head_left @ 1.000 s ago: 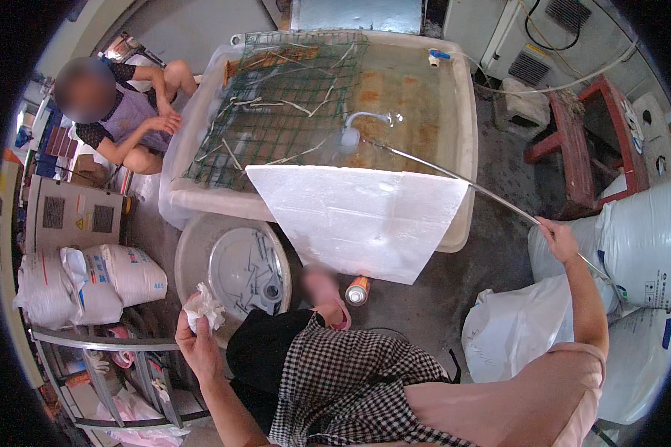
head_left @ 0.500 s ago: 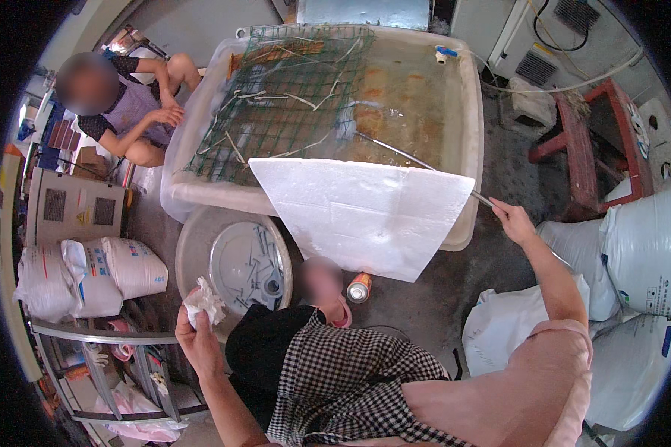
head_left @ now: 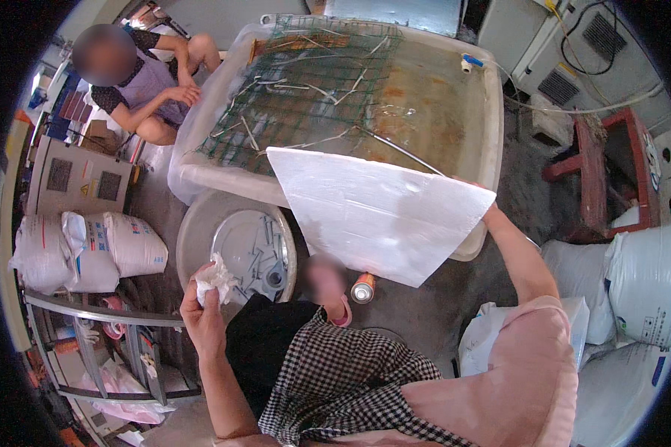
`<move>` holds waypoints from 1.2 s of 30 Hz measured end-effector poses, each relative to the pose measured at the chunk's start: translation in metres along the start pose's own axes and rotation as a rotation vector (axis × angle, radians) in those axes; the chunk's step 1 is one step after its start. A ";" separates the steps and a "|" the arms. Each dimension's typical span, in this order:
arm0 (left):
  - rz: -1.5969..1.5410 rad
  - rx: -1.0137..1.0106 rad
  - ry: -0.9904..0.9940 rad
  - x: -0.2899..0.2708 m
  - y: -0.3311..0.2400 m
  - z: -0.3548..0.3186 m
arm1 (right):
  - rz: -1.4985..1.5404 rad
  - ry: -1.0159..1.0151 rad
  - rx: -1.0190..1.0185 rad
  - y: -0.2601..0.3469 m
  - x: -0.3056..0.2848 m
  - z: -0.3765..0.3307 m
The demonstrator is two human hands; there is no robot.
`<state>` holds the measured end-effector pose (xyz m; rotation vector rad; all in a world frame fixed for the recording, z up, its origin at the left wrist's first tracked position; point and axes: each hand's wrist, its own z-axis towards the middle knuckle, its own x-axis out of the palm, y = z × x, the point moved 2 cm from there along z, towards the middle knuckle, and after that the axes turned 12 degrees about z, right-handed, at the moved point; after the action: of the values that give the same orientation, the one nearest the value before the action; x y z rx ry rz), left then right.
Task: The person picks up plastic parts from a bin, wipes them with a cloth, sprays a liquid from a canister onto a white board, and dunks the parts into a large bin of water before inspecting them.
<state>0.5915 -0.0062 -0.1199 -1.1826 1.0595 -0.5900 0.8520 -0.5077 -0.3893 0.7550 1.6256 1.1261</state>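
Observation:
Between the fingers of my raised left hand (head_left: 203, 309) is a crumpled white tissue (head_left: 215, 279), held above a round tub (head_left: 194, 231) of pale bars and fittings. My right hand (head_left: 489, 214) is at the right corner of a white foam board (head_left: 380, 212), which hides most of its fingers. A thin metal rod (head_left: 402, 152) runs from behind the board's top edge, at that hand, to the water in a big white tank (head_left: 492, 134). The rod's far tip is by the edge of a green mesh (head_left: 313, 74) laid over the tank's left part, with pale strips on it.
A person (head_left: 153, 89) squats at the tank's left corner. An orange can (head_left: 363, 289) stands on the floor below the board. White sacks (head_left: 641, 276) are piled at right, near a red frame (head_left: 589, 171); more sacks (head_left: 89, 249) and a metal rack (head_left: 104, 313) are at left.
My right hand has slid forward and left along the rod's line, partly behind the board. My left hand still holds the tissue. The whole view has shifted slightly.

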 end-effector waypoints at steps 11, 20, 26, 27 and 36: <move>-0.021 0.002 -0.026 -0.001 0.004 0.004 | 0.176 0.136 -0.077 0.083 0.063 0.041; 0.045 -0.120 -0.175 -0.027 0.007 -0.017 | -0.611 -0.144 0.137 0.111 -0.102 -0.094; -0.083 -0.239 -0.177 -0.034 0.041 -0.014 | -0.535 -0.250 0.111 0.096 -0.126 -0.165; -0.136 -0.271 -0.196 -0.033 0.043 -0.011 | -0.519 -0.261 0.109 0.091 -0.124 -0.166; -0.610 -0.451 -0.248 -0.057 0.072 -0.007 | -0.753 -0.139 0.056 0.119 -0.051 -0.115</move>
<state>0.5505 0.0605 -0.1676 -1.9515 0.6212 -0.6628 0.7555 -0.5439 -0.2501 0.1973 1.6150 0.4760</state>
